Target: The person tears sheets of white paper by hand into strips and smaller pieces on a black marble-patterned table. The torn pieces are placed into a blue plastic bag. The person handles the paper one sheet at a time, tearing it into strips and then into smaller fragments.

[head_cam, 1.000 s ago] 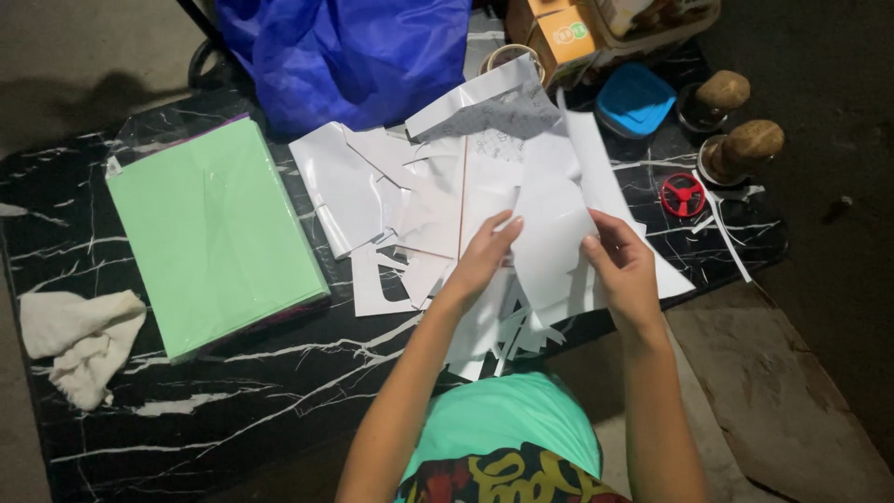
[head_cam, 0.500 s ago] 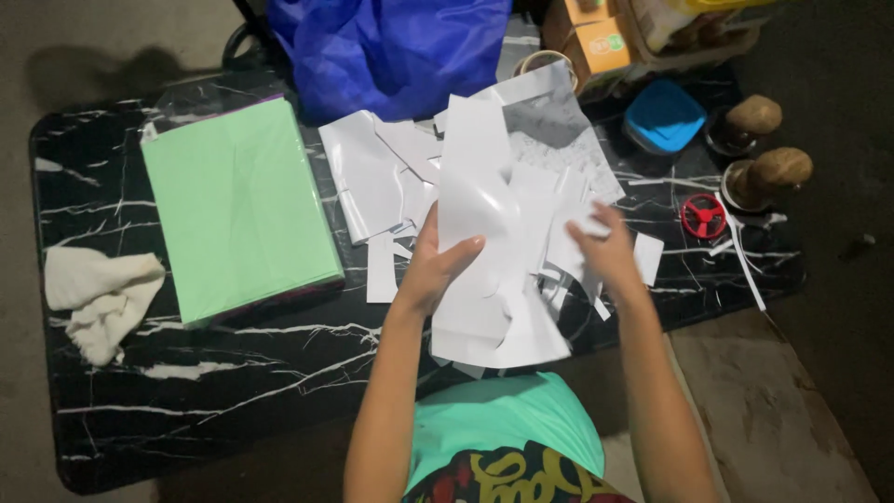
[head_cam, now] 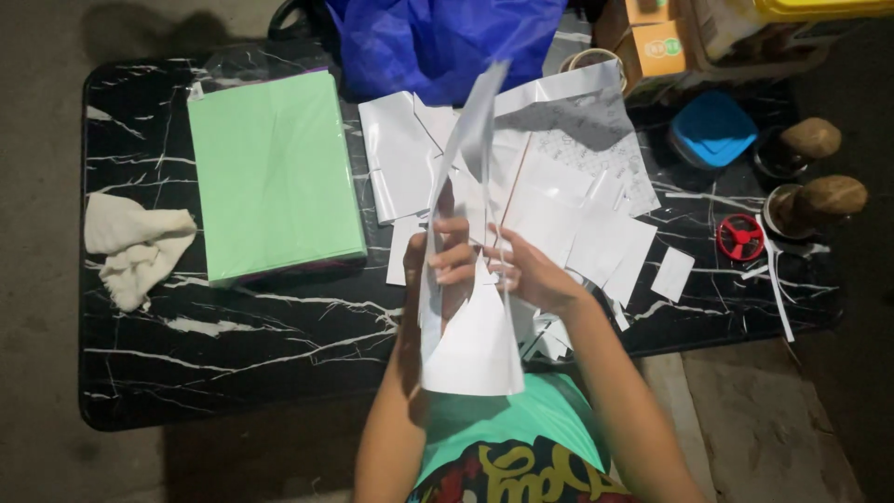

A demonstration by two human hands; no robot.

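A: What do the hands have?

B: Both are on one white sheet of paper (head_cam: 470,345), lifted off the table and held upright in front of the body. The left hand (head_cam: 438,265) is closed on it, fingers (head_cam: 453,250) curled over the near face, the rest of the hand mostly hidden behind the sheet. The right hand (head_cam: 535,275) pinches the right edge of the sheet, fingers bent, close beside the left.

A: And where does the sheet sit over the table?

B: Above the near edge of the black marble table (head_cam: 233,345) — its lower end hangs down over the green shirt (head_cam: 549,410), its narrow upper end rises in front of the blue plastic bag (head_cam: 419,42).

A: What lies around?

B: A heap of white paper pieces (head_cam: 568,196) just behind the hands, a stack of green paper (head_cam: 270,172) to the left of that, a crumpled white cloth (head_cam: 135,242) further left. On the right, well apart — a blue lid (head_cam: 715,126), a small red tape wheel (head_cam: 741,237) and two brown round-topped pots (head_cam: 819,172)
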